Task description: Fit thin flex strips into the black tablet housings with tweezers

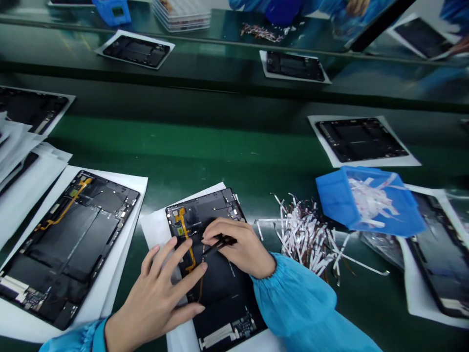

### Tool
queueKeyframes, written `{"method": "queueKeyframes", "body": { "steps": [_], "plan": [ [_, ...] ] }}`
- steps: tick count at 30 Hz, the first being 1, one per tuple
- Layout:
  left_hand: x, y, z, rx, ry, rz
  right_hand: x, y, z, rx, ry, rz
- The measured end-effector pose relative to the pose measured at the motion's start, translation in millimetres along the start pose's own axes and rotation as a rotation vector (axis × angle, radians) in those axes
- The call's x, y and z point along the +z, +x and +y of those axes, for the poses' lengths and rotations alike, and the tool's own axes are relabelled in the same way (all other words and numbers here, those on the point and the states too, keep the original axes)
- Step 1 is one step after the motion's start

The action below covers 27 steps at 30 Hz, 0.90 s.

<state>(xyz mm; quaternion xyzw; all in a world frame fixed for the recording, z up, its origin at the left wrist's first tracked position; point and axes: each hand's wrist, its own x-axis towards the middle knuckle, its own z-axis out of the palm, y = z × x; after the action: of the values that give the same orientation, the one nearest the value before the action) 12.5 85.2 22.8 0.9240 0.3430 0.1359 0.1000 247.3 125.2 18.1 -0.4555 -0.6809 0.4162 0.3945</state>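
The black tweezers [220, 245], pinched in the right hand [240, 248], slant left toward the orange ribbon cable [187, 242] on a black tablet [227, 293], whose long axis runs away from the person. The spread left hand [157, 288], nearer the cable, rests on the tablet, which lies on white paper [152, 230] on the green surface [183, 142].

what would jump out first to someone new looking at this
The bare hands at bottom centre draw the eye first: the right hand pinches black tweezers over a black tablet chassis, while the left hand lies spread beside its orange flex cable. To their right, a tangled heap of white strips sits by a tilted blue plastic bin holding more strips.
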Motion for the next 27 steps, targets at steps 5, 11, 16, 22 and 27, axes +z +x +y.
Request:
{"method": "queueKeyframes", "body": {
  "steps": [5,11,16,22,27],
  "plan": [
    [0.0,-2,6,-0.002,-0.013,0.024,-6,-2,-12,0.110,0.126,0.061],
    [-0.6,0,5,0.008,-0.040,-0.001,-9,2,-14,0.167,0.036,0.097],
    [-0.6,2,5,-0.003,-0.055,0.005,3,3,-2,0.224,0.017,0.113],
    [0.6,1,5,-0.004,-0.071,0.012,4,3,-1,0.215,0.014,0.121],
    [2.6,2,6,-0.013,-0.094,0.028,4,3,1,0.190,0.013,0.118]
  ]
}}
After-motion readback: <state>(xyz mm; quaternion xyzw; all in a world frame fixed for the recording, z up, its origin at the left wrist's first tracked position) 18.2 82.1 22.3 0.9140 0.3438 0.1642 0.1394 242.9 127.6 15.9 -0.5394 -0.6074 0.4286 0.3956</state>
